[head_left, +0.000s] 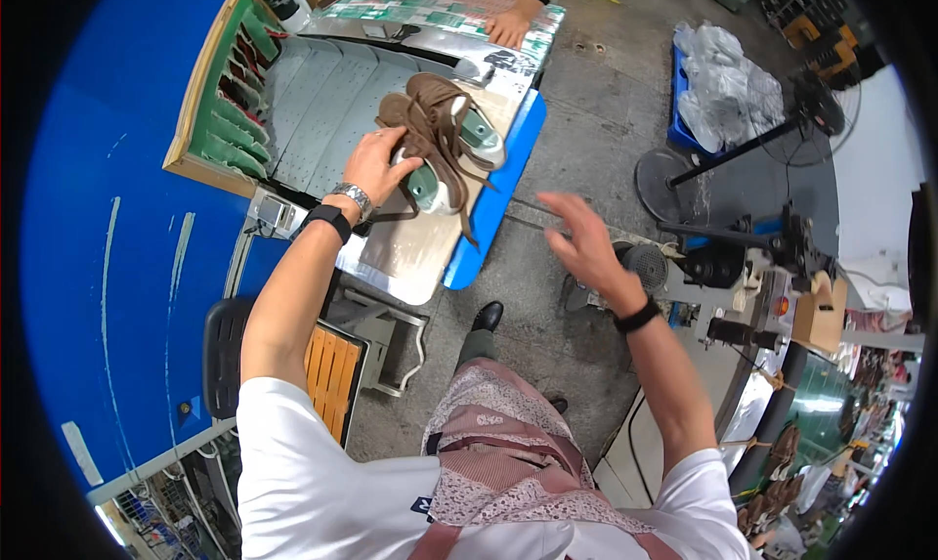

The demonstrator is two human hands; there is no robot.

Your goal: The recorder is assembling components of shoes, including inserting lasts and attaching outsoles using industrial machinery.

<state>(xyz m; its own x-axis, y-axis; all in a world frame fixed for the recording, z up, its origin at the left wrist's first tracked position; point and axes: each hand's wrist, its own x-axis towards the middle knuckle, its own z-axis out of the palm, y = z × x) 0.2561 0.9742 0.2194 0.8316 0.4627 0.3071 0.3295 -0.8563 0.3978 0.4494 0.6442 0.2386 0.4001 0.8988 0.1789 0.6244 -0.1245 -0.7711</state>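
Note:
Two brown lace-up shoes stand side by side on a light board [396, 257] at the end of a conveyor, their long laces hanging loose. Pale green and white lasts fill their openings. My left hand [376, 164], wearing a metal watch and a black band, grips the left shoe [420, 120] by its side near the opening. The right shoe [437, 91] stands against it, untouched. Out over the floor to the right, my right hand [586, 242] is raised with its fingers apart and nothing in them.
A metal slat conveyor [322, 101] runs beside a wooden-framed rack [186, 140] of green pieces. Another person's hand [508, 27] rests on the far worktop. A blue crate [684, 106] of clear plastic bags, a fan [664, 184] and a machine [723, 257] stand at right. A slatted chair [332, 374] is near left.

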